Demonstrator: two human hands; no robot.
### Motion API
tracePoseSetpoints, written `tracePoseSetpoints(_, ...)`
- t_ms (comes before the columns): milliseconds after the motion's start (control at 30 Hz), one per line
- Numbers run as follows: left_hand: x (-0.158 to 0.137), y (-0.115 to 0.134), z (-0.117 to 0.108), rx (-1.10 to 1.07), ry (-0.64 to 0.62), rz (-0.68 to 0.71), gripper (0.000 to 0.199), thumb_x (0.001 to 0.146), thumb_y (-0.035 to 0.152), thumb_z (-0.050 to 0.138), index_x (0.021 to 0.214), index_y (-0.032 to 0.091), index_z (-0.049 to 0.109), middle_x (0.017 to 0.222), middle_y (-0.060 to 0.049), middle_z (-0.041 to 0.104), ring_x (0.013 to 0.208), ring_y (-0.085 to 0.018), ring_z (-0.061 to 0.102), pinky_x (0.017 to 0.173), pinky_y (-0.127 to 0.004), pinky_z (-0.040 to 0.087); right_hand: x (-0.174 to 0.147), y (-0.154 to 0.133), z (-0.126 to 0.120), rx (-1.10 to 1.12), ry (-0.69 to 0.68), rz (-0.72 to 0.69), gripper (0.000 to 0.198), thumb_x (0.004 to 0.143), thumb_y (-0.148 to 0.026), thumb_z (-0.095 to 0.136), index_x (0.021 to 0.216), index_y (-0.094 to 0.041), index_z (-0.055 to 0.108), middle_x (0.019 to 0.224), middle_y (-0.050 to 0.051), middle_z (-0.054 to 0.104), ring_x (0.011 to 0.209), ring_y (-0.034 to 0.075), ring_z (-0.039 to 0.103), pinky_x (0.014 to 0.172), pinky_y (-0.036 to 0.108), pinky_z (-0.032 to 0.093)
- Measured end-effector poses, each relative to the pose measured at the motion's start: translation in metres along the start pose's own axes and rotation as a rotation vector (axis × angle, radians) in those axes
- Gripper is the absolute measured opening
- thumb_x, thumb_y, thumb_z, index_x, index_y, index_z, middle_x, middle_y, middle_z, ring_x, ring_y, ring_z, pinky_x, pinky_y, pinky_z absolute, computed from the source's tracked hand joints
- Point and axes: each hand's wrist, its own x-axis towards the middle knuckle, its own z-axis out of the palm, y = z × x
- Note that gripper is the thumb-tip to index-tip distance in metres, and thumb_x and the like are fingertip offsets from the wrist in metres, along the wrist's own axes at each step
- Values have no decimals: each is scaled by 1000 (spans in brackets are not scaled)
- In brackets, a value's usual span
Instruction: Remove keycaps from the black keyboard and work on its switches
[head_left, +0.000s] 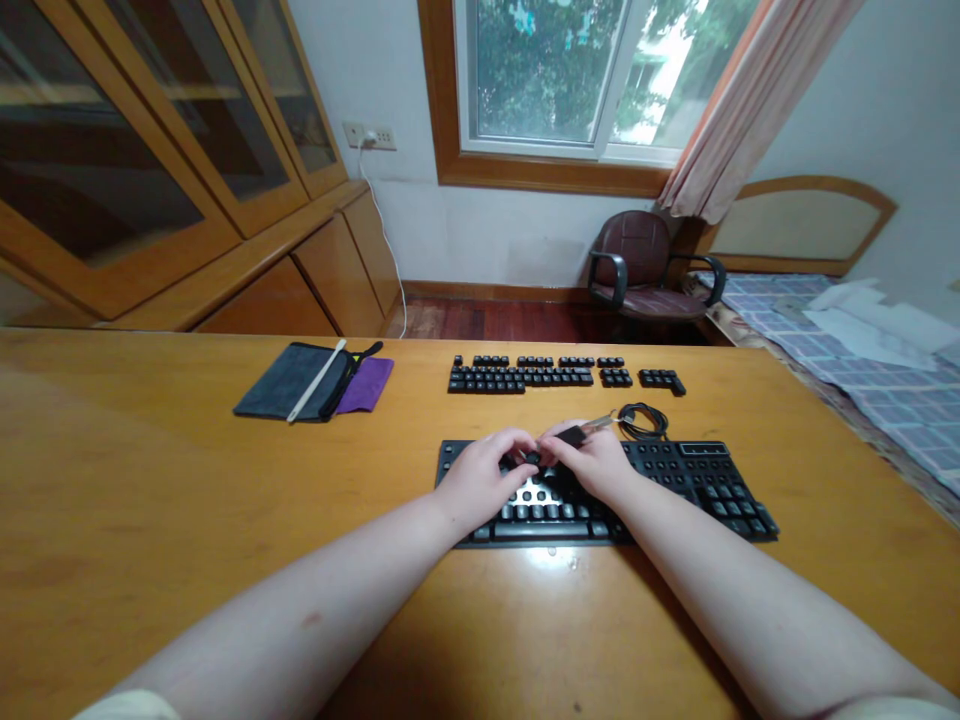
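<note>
The black keyboard (555,532) lies in front of me, with bare switch positions in its upper rows and keycaps still on its lower rows and number pad. My left hand (487,475) is over its left half, thumb and forefinger closed round a small black keycap (532,458). Beside it, my right hand (596,462) grips a keycap puller (573,436) with a black middle and thin metal ends. One metal end points away to the right; the other is close to the left fingertips, partly hidden. The two hands nearly touch.
Loose keycaps (555,377) stand in rows behind the keyboard, with a smaller group (660,379) at their right. A coiled cable (645,420) lies at the keyboard's back edge. At left are a grey pouch (279,380), a white stick brush (318,380) and a purple cloth (369,385).
</note>
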Motion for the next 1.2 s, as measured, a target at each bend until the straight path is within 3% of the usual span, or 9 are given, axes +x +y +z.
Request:
tracePoseSetpoints(233,2,2,-3,71,-68,85,19,81,20,58,99,25,66,100,-1,68,96,-16,60,91,-31,45,0,0,0,-2,-19,5,27,82,-38,57,75,-15,68,62,4,67,55,15,63,55,26,54)
tracePoseSetpoints(467,2,-1,0,84,-15,92,17,79,18,61,93,24,68,101,-2,62,97,-15,58,92,-29,44,-3,2,0,-113,-5,-96,21,83,-32,57,77,-17,69,67,4,68,60,14,63,58,25,53)
tracePoseSetpoints(633,1,0,0,98,-16,78,15,78,19,62,91,24,69,93,-1,59,89,-14,58,85,-27,47,-3,0,0,-158,37,-87,24,84,-34,55,72,-17,67,66,4,68,61,15,63,62,27,53)
tracePoseSetpoints(800,1,2,-1,34,-33,115,15,80,19,61,93,24,67,96,-2,64,93,-16,58,90,-30,45,-1,2,1,-71,123,-48,25,84,-39,55,78,-17,67,66,4,68,59,16,64,60,28,54)
tracePoseSetpoints(900,2,1,-2,23,34,59,16,79,18,60,93,22,65,95,-2,65,94,-16,58,89,-33,46,-1,5,-1,-97,155,-74,24,84,-38,55,86,-19,68,70,4,68,61,17,64,63,30,54)
tracePoseSetpoints(1000,4,-4,0,-21,107,-48,15,77,18,61,92,21,64,92,-2,64,89,-16,59,86,-34,49,-2,6,-5,-171,116,-218,30,90,-40,45,87,-21,68,79,6,68,76,19,64,74,34,52)
tracePoseSetpoints(1100,6,-11,4,-150,145,-135,17,76,17,61,93,19,62,94,-3,63,87,-15,61,85,-33,50,-1,5,-8,-273,188,-319,35,93,-38,38,87,-22,68,93,8,64,92,20,60,85,37,48)
tracePoseSetpoints(1200,7,-15,7,-290,156,-184,19,75,19,62,94,17,60,93,-4,63,87,-15,61,85,-33,50,0,2,-8,-367,198,-315,28,93,-31,40,94,-23,67,90,7,63,89,19,59,82,36,48)
